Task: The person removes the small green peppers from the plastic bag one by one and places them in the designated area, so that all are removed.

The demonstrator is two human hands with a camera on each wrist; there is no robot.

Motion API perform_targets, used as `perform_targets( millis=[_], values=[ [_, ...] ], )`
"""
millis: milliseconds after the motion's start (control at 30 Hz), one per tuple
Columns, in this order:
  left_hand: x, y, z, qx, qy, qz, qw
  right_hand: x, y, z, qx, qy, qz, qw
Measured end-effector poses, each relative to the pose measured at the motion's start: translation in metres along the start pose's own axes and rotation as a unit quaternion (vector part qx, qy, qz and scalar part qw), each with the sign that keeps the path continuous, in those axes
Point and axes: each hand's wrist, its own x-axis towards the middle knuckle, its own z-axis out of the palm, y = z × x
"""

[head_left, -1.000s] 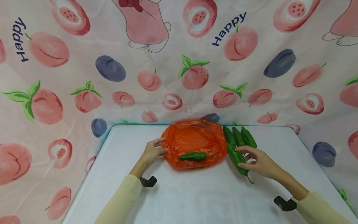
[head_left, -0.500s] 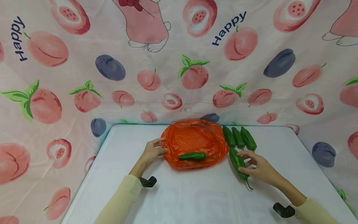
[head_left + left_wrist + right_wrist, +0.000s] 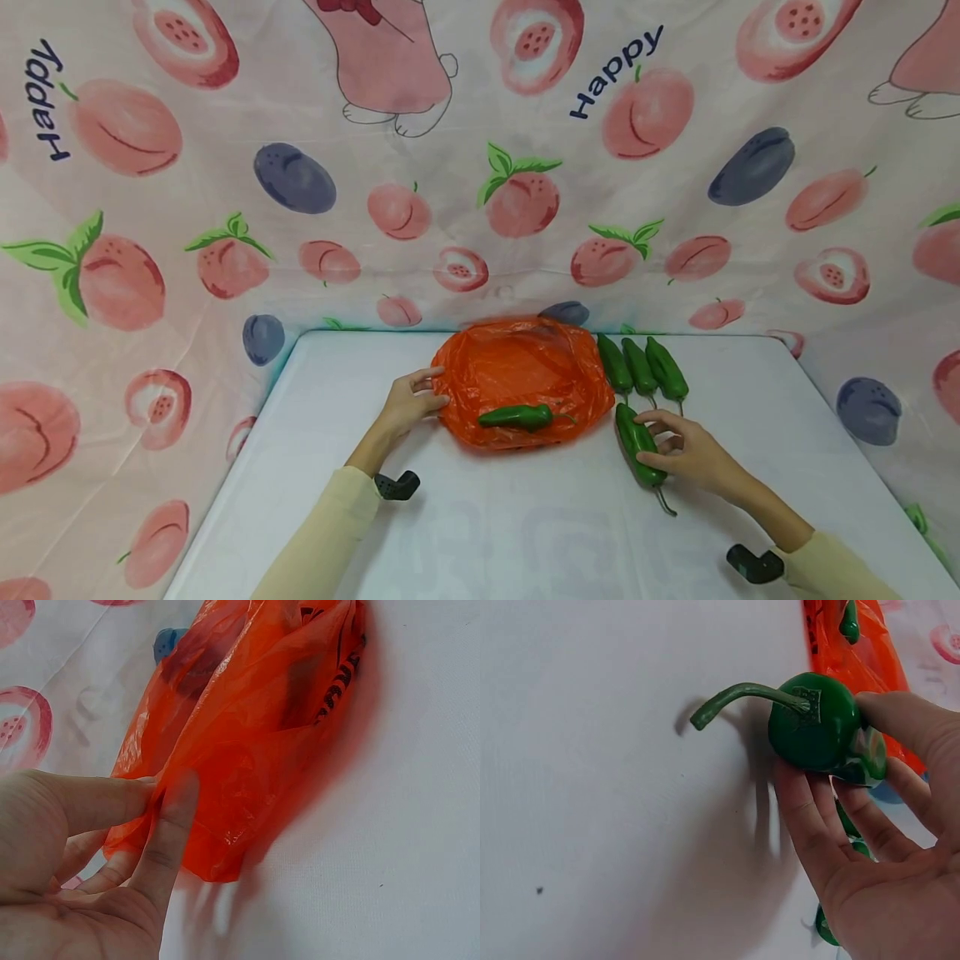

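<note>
An orange plastic bag (image 3: 517,367) lies spread at the back of the white table, and my left hand (image 3: 408,406) pinches its left edge between thumb and fingers. In the left wrist view the thin film of the bag (image 3: 225,750) bunches at the fingertips. One green pepper (image 3: 517,417) lies across the front of the bag. To the right of it, my right hand (image 3: 690,450) grips another green pepper (image 3: 636,446) by its sides, stem toward me. The right wrist view shows that pepper's curved stem (image 3: 742,691) pointing away from the fingers.
Three green peppers (image 3: 639,367) lie in a row right of the bag, near the back edge. The white table (image 3: 480,533) runs up to a fruit-print cloth (image 3: 435,167) hanging behind and at the sides. Each wrist wears a black camera (image 3: 397,486).
My right hand has drawn its pepper slightly toward me, away from the row of three, whose stems now show. My left hand stays on the bag.
</note>
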Motion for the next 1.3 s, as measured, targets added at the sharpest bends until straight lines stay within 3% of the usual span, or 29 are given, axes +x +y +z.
perform_targets(
  millis=[233, 1300],
  values=[
    [0.0004, 0.0, -0.0004, -0.002, -0.001, -0.004, 1.0, 0.0015, 0.002, 0.0019, 0.004, -0.012, 0.02, 0.9997],
    [-0.0029, 0.0019, 0.0002, 0.01, -0.003, -0.008, 0.9999, 0.0061, 0.0096, 0.0056, -0.017, -0.015, 0.024, 0.9995]
  ],
)
